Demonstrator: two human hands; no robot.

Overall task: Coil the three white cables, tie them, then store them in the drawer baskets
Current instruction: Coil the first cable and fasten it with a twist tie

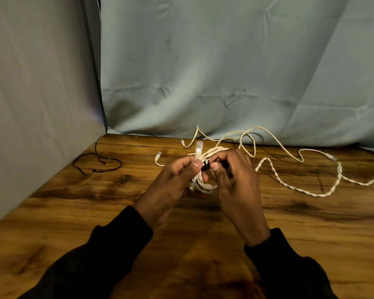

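Both sleeves frame us: our left hand (171, 182) and right hand (231, 178) pinch a black tie (205, 166) around the coiled cable (203, 184), mid-table. Loosen either pinch and the coil may spring apart.

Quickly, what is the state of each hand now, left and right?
Left hand: grips the coiled white cable.
Right hand: pinches the black tie at the coil.

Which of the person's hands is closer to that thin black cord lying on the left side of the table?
The left hand. The black cord lies apart on the table to its left; the right hand is on the far side of the coiled white cable both hands hold.
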